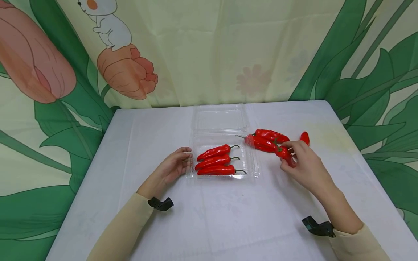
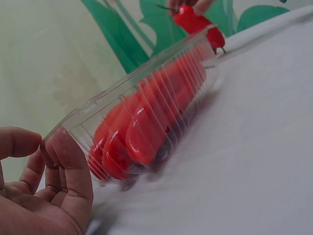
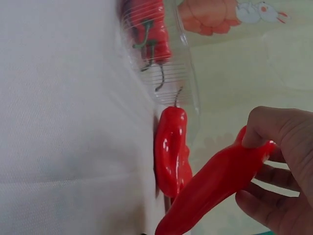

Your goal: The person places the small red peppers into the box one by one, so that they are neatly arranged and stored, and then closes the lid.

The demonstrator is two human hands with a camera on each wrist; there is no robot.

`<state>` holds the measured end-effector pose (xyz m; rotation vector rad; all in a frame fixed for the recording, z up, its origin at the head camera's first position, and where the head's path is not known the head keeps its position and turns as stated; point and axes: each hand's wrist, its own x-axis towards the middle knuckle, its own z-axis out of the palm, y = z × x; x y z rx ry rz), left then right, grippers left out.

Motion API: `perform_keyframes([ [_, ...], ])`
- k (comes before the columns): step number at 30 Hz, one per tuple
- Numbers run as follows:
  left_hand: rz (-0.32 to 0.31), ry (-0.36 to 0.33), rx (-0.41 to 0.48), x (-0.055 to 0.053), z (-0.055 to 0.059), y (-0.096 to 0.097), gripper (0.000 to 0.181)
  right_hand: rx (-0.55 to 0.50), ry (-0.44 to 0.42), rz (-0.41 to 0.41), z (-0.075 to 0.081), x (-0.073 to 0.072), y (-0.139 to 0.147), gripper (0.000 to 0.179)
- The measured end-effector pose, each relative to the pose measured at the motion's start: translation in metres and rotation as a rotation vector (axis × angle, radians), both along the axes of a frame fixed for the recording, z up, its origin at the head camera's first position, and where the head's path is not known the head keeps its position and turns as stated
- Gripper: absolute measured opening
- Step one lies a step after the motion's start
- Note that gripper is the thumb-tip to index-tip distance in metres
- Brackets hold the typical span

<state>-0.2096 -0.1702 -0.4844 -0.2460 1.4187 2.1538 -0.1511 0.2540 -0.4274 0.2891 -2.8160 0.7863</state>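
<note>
A clear plastic clamshell box (image 1: 252,170) stands with its lid (image 1: 220,119) folded back. Inside lie three red peppers (image 1: 213,160), side by side, their green stems pointing right. My left hand (image 1: 174,165) pinches the left rim of the box between thumb and fingers. To the right of the box, my right hand (image 1: 305,168) grips another red pepper (image 3: 210,183) near one end, tilted in the right wrist view. Two more red peppers, a rear one (image 1: 271,135) and a front one (image 1: 262,144), lie by the box's right edge, the front one's stem reaching over the rim.
Beyond the right hand a red pepper end (image 1: 304,137) shows, mostly hidden. Everything rests on a white-covered table (image 1: 209,221). Behind the table hangs a patterned curtain (image 1: 209,54). A black wrist mount (image 1: 160,203) sits at the left sleeve cuff.
</note>
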Motion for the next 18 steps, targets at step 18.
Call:
perform_keyframes([
  [18,0.006,-0.016,0.001,-0.0007,0.0002,0.0002,0.019,-0.137,0.137,-0.071,0.0074,0.0039,0.0002,0.064],
])
